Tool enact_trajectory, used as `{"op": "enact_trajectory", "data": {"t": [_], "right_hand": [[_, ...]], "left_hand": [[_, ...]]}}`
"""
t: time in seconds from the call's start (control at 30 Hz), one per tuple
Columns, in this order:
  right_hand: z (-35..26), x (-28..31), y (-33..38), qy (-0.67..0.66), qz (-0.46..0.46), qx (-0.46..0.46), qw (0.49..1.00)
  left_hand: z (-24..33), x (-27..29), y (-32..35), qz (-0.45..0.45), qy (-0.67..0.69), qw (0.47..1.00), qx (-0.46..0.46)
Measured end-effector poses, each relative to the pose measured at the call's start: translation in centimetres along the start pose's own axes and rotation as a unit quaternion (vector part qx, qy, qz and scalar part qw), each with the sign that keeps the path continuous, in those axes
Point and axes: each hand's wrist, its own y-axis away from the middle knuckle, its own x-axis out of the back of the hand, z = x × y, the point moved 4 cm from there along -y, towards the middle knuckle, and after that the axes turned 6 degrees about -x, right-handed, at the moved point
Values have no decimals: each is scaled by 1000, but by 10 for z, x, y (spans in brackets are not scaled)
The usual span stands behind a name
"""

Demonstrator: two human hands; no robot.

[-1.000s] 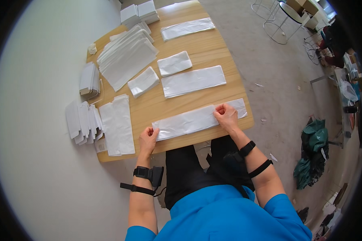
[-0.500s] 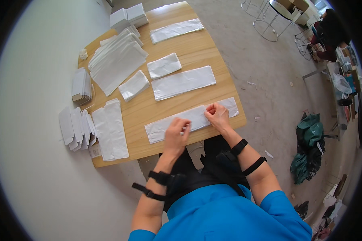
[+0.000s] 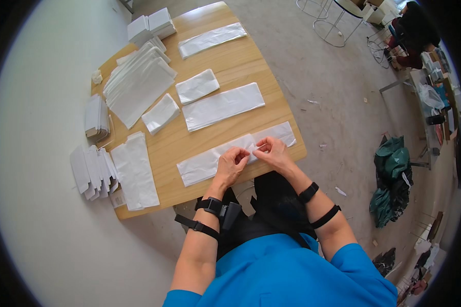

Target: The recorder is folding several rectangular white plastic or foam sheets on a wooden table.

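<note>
A long strip of thin, white, folded sheets (image 3: 202, 168) lies along the near edge of the table. Over its middle my two hands come together, fingertips almost touching. My left hand (image 3: 232, 162) is closed in a pinch just above the strip's near edge; what lies in its fingertips is too small to make out. With thumb and forefinger my right hand (image 3: 274, 153) pinches at the white sheet, close to where an upper layer ends over a lower one. Beyond them rest another long folded white stack (image 3: 224, 106) and a shorter folded white stack (image 3: 197, 86).
The wooden table (image 3: 271, 66) also carries a fanned pile of white sheets (image 3: 138, 84), white boxes (image 3: 151, 24) and a flat white stack (image 3: 135, 171). Flattened white cartons (image 3: 89, 171) stand at the left edge. Dark green bags (image 3: 393, 158) lie on the floor; a person (image 3: 415, 30) sits far right.
My left hand has moved right and closed up toward my right hand. My right hand has drawn slightly nearer to me, to the strip's near edge. The whole view has shifted a little.
</note>
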Motion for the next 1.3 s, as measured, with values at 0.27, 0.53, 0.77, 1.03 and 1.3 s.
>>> {"op": "enact_trajectory", "data": {"t": [0.27,0.53,0.77,1.03,1.3], "right_hand": [[14,-17,27,-81,38,2,996],[-3,-20,35,20,107,74,991],[-17,-25,35,97,103,103,985],[-2,-24,37,-32,117,48,991],[-1,-27,41,-29,127,41,991]], "left_hand": [[2,-2,1,-10,-15,999,-30],[3,-4,2,10,-18,999,-33],[1,-6,6,43,-19,998,-52],[0,-3,4,36,-6,999,-39],[-4,5,-1,11,28,1000,7]]}}
